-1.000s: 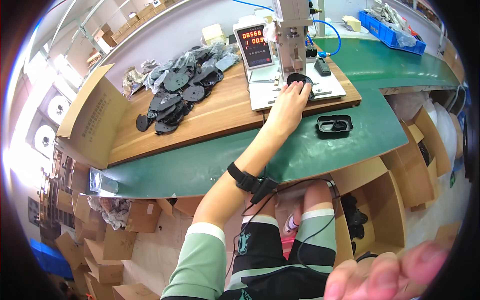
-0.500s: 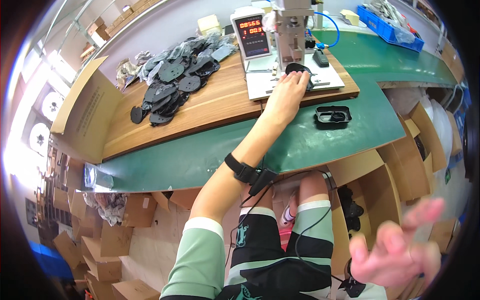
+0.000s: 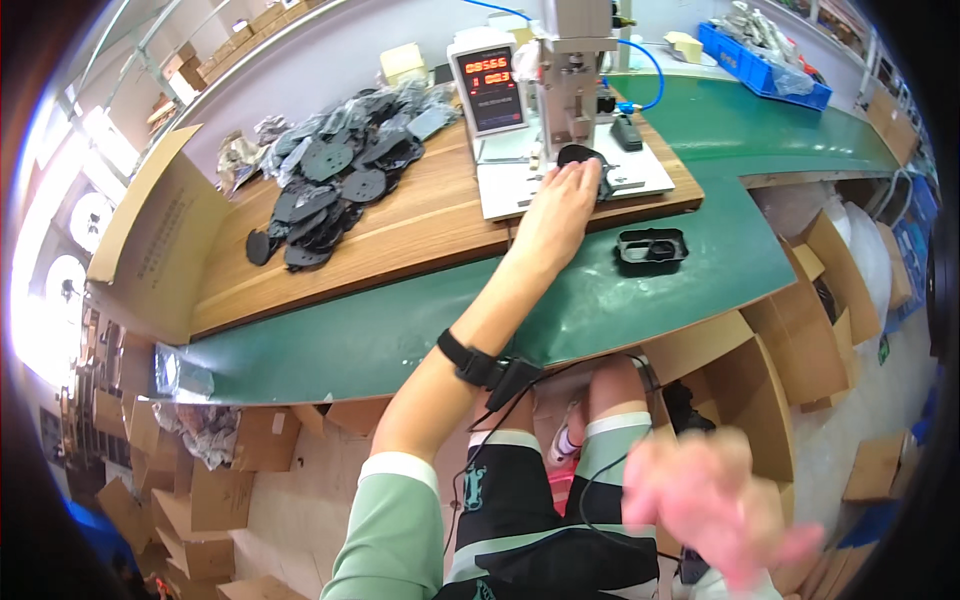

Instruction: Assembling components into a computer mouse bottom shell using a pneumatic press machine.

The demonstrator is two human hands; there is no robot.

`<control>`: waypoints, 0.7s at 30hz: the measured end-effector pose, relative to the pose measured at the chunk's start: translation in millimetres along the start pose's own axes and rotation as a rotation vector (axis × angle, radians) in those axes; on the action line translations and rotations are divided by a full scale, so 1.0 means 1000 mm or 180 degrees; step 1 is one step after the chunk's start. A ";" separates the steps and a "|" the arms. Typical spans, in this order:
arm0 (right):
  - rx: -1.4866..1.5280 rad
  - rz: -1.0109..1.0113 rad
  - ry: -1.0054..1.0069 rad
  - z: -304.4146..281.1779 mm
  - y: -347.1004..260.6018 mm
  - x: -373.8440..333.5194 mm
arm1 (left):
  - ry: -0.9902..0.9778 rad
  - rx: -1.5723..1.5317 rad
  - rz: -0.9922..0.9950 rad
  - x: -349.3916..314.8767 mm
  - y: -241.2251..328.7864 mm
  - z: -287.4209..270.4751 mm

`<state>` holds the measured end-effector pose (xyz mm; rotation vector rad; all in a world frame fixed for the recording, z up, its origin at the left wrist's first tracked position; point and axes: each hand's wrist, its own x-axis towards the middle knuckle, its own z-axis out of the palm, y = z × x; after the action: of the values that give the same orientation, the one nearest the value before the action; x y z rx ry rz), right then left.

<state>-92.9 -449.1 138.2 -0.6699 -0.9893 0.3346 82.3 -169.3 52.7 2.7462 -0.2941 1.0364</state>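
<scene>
My left hand (image 3: 562, 212) reaches forward to the white base plate of a bench press (image 3: 574, 95). Its fingers are closed on a black plastic part (image 3: 577, 155) beneath the press head; the fingertips are partly hidden. Low on the right, my right hand (image 3: 705, 500) is raised off the bench in front of the open cartons, smeared by motion, with nothing visible in it. A black oblong plastic tray (image 3: 652, 250) lies on the green bench just right of the press.
Left of the press, a heap of flat black plastic pieces (image 3: 325, 190) lies on the wooden board (image 3: 420, 235) beside an upright carton (image 3: 150, 240). A display box (image 3: 490, 88) with red digits adjoins the press. A blue crate (image 3: 765, 65) stands far right; cartons (image 3: 735, 400) sit below the bench.
My right hand has swung leftward, toward my knees. My left hand stays at the black plastic part under the press. The whole view has shifted slightly.
</scene>
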 end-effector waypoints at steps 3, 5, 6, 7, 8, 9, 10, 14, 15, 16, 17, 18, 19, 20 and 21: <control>-0.2347 -0.0053 0.0004 -0.046 0.031 0.056 | -0.0100 -0.0020 -0.0086 -0.003 -0.007 0.001; -0.3772 -0.0025 0.0195 -0.084 0.067 0.081 | -0.0006 -0.0236 -0.0092 -0.001 -0.005 -0.003; -0.4354 0.0095 0.0186 -0.103 0.085 0.090 | 0.0040 -0.0156 -0.0082 -0.001 -0.004 -0.004; -0.4936 -0.0066 0.0047 -0.125 0.104 0.100 | 0.0102 -0.0215 -0.0128 0.002 -0.001 -0.004; -0.5193 -0.0107 -0.0041 -0.141 0.120 0.110 | 0.0153 -0.0276 -0.0186 0.003 0.003 -0.004; -0.5430 -0.0173 -0.0099 -0.154 0.136 0.119 | 0.0193 -0.0305 -0.0273 0.002 0.003 -0.007; -0.5645 -0.0406 -0.0193 -0.167 0.149 0.126 | 0.0169 -0.0310 -0.0128 0.004 0.003 -0.008; -0.6031 -0.0619 -0.0284 -0.189 0.183 0.145 | 0.0184 -0.0639 -0.0230 0.003 0.001 -0.007; -0.6080 -0.0724 -0.0222 -0.186 0.185 0.151 | 0.0175 -0.0772 -0.0257 -0.001 -0.002 -0.010; -0.6005 -0.0704 -0.0208 -0.184 0.185 0.154 | 0.0167 -0.0913 -0.0278 -0.003 -0.004 -0.013; -0.5939 -0.0679 -0.0190 -0.182 0.184 0.154 | 0.0160 -0.1062 -0.0293 -0.005 -0.007 -0.015; -0.5880 -0.0630 -0.0234 -0.181 0.183 0.155 | 0.0185 -0.1155 -0.0270 -0.009 -0.014 -0.015; -0.5851 -0.0572 -0.0261 -0.182 0.179 0.155 | 0.0395 -0.1000 -0.0217 -0.013 -0.024 -0.015; -0.5829 -0.0511 -0.0285 -0.184 0.176 0.155 | 0.0604 -0.0853 -0.0162 -0.019 -0.037 -0.018; -0.5820 -0.0507 -0.0310 -0.186 0.172 0.157 | 0.0816 -0.0706 -0.0100 -0.025 -0.053 -0.021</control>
<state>153.7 -301.8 59.0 -2.1805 -1.2642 -0.8617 63.7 -109.8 45.9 2.3842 -0.3041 1.2490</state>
